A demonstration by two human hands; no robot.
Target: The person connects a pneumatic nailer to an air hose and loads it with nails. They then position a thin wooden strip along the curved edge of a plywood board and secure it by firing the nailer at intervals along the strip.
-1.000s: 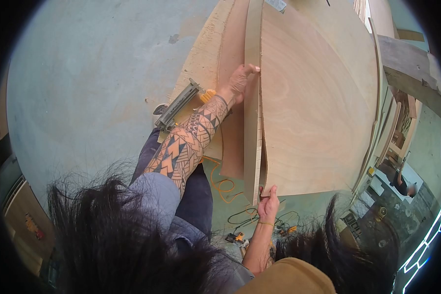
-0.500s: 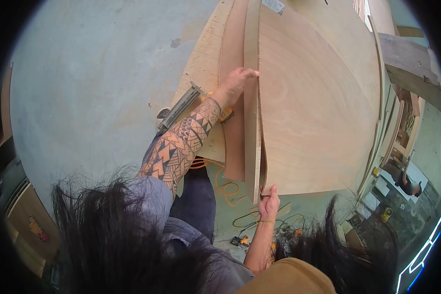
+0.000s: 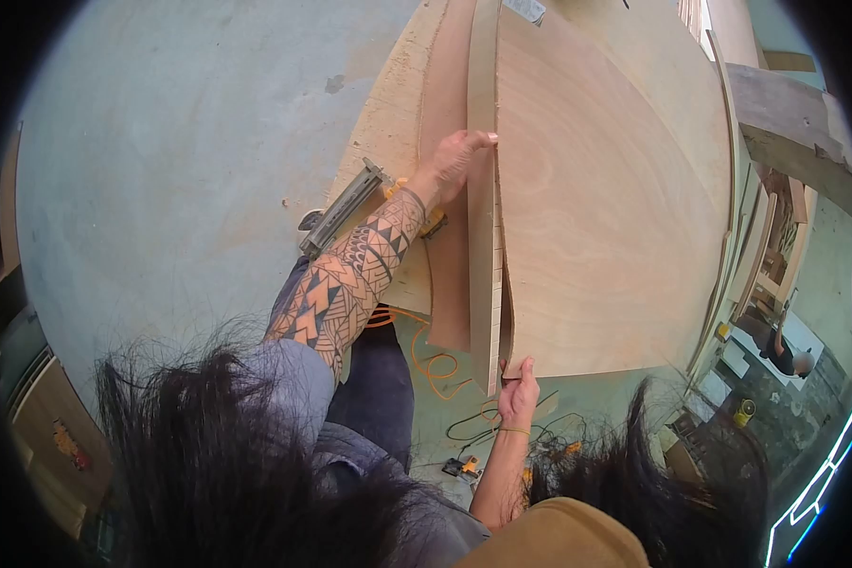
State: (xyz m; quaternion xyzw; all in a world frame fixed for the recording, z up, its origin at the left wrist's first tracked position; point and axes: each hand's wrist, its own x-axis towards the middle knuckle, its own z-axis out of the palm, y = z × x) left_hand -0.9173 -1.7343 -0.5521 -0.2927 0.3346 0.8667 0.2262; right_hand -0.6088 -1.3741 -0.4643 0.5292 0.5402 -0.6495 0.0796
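Note:
A long narrow wooden strip (image 3: 484,85) stands on edge, with a row of short marks along its lower part. Beside it, a large thin plywood sheet (image 3: 606,208) runs along its right side, with a dark gap between them near the bottom. My left hand (image 3: 456,163), on a tattooed arm, is closed over the strip, its fingertips at the plywood's edge. At the sheet's lower left corner, my right hand (image 3: 518,393) pinches the plywood between thumb and fingers. A nail gun (image 3: 346,206) with yellow parts lies left of the strip, partly hidden by my left forearm.
Under the strip lie a brown curved panel (image 3: 450,284) and a paler board (image 3: 379,133). An orange hose (image 3: 435,364) loops on the floor near a yellow-and-black tool (image 3: 464,466). A concrete beam (image 3: 795,118) stands right. Another person (image 3: 781,355) is far right.
The view has shifted slightly, so the boards appear a little further left. Both hands keep their hold, and the wood looks unchanged.

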